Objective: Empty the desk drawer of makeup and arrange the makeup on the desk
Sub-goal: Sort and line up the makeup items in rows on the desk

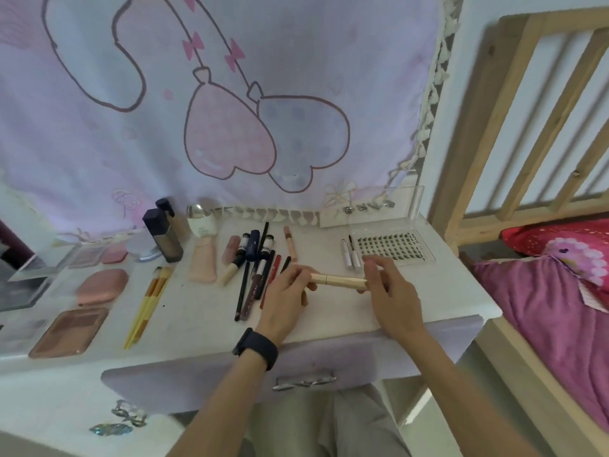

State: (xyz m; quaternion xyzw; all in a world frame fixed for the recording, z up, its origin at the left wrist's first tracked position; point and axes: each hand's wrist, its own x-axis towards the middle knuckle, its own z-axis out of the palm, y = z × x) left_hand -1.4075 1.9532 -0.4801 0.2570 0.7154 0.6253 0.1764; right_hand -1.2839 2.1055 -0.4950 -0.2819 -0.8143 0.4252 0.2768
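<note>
Gold tube (339, 280): 1, gripped by fingers of left hand (285, 293) and right hand (390, 291) | dark-capped bottles (164, 240): 2

Both hands hold a gold tube (339, 279) level just above the worktop (197, 311). The left hand (286, 291), a dark watch (255, 347) on its wrist, pinches the left end, and the right hand (390, 291) curls its fingers (374, 272) round the right end. Left of them lie a cluster of pencils (257, 278), yellow-handled brushes (148, 301), a pink compact (102, 286) and a brown palette (71, 331). A lash tray (392, 246) sits behind the right hand.
</note>
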